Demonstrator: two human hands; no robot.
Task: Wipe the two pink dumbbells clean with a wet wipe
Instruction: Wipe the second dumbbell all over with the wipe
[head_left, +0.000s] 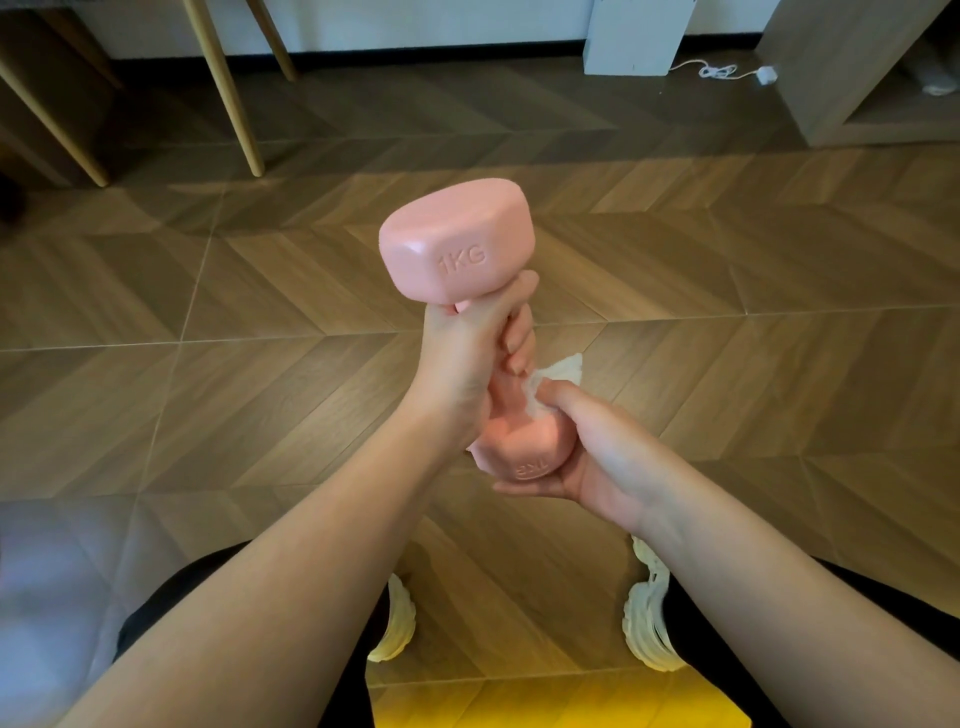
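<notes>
The herringbone wood floor (208, 312) fills most of the view, blurred to a pale smear at its lower left edge. Both bare forearms rise from the bottom corners and meet in the middle, above the person's black-clad knees.

The pink dumbbell (457, 244) is held in the air over the floor, upright and leaning slightly left. Its upper head is in full view with "1KG" moulded on the near face. The handle is almost wholly hidden inside the left hand (467, 353), whose fingers wrap round it just under the upper head, with the fingertips showing on the right side. The lower head is half covered: the left wrist crosses its left part, and the right hand (587, 457) cups it from below, fingers lying under it, the moulded weight mark reading upside down just above them.

The right thumb presses the white wet wipe (558, 371) against the top of the lower head. Most of the wipe is crumpled out of sight between thumb and dumbbell, and only a ragged edge sticks up behind.

Below, two pale shoes (649, 623) are partly hidden by the arms, and a yellow surface (561, 701) is cut off by the bottom edge.
</notes>
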